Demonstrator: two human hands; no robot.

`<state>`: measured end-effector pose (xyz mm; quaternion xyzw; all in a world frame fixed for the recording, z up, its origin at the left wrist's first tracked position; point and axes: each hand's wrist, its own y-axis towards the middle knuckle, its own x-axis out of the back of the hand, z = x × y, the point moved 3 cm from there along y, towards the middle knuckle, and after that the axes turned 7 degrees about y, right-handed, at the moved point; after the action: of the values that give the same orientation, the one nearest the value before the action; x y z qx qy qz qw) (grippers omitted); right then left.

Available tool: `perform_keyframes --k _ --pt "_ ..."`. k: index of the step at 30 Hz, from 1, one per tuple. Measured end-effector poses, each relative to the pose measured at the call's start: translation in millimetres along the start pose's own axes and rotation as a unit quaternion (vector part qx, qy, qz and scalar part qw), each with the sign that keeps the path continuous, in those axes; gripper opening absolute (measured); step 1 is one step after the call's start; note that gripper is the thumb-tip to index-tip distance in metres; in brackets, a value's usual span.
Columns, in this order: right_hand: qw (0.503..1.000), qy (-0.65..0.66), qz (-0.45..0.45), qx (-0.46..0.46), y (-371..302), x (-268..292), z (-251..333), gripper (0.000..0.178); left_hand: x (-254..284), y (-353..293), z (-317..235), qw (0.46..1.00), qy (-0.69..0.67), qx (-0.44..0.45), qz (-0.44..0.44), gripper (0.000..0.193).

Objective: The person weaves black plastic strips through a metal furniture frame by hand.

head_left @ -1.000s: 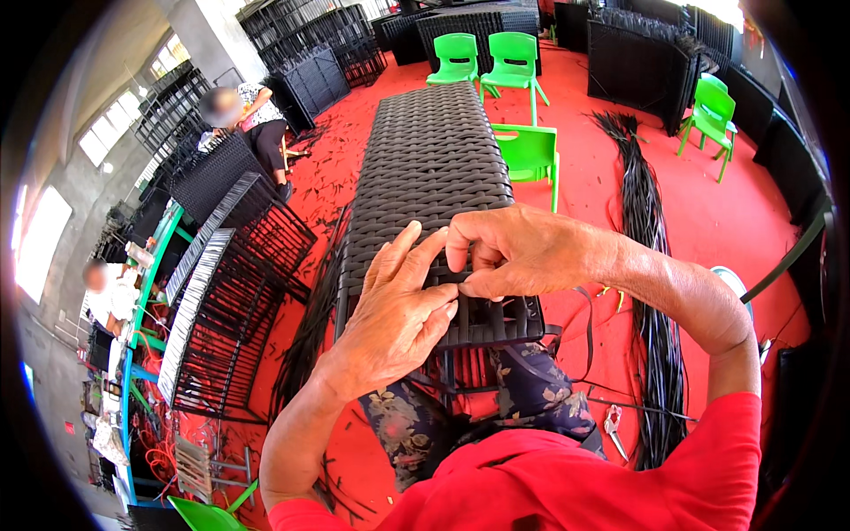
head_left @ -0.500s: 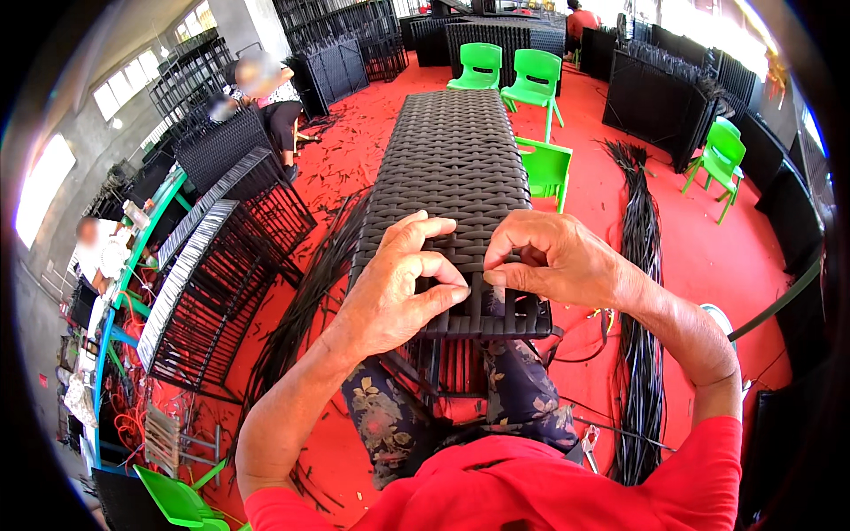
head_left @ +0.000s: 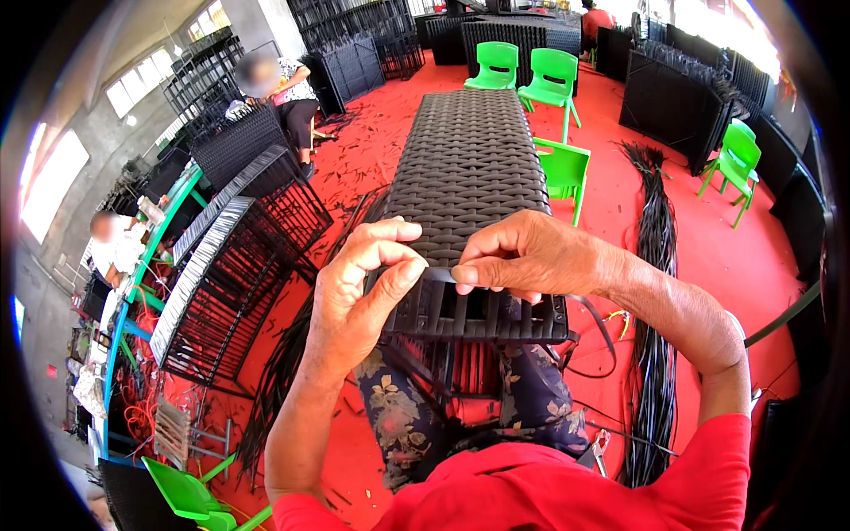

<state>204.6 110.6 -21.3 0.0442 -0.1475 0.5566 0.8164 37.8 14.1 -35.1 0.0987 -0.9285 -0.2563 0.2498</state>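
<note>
A long dark woven seat or panel (head_left: pixel 469 168) of flat plastic strips stands in front of me, its near end just above my knees. Over that end my left hand (head_left: pixel 354 288) is closed in a pinch at one end of a short stretch of flat dark strip (head_left: pixel 439 274). My right hand (head_left: pixel 536 257) pinches the same strip a little to the right, thumb and forefinger pressed together. Below the fingers, open gaps show between the bars of the near edge (head_left: pixel 478 334). Part of the weave lies hidden under both hands.
Bundles of loose black strips lie on the red floor at right (head_left: pixel 651 345) and left (head_left: pixel 288 363). Metal pliers or scissors (head_left: pixel 599 451) rest by my right thigh. Green chairs (head_left: pixel 551 75) stand beyond the panel. Black frames (head_left: pixel 239 292) and a seated person (head_left: pixel 292 88) are at left.
Both hands have shifted left and lifted a little off the panel's near end. The strip now shows between the fingertips, and the gaps beneath are more exposed.
</note>
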Motion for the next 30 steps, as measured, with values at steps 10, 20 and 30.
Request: perform_keyframes --k 10,20,30 --pt "0.988 -0.155 0.002 0.024 2 -2 2 0.018 -13 -5 -21 0.915 0.379 -0.092 0.103 0.014" --pt "0.983 -0.169 -0.058 0.049 -1 -11 1 0.021 -12 0 -14 0.904 0.369 -0.126 0.175 0.015" --pt "0.966 -0.227 -0.089 0.085 -8 -14 3 0.017 -8 3 1 0.937 0.29 -0.095 0.17 0.011"
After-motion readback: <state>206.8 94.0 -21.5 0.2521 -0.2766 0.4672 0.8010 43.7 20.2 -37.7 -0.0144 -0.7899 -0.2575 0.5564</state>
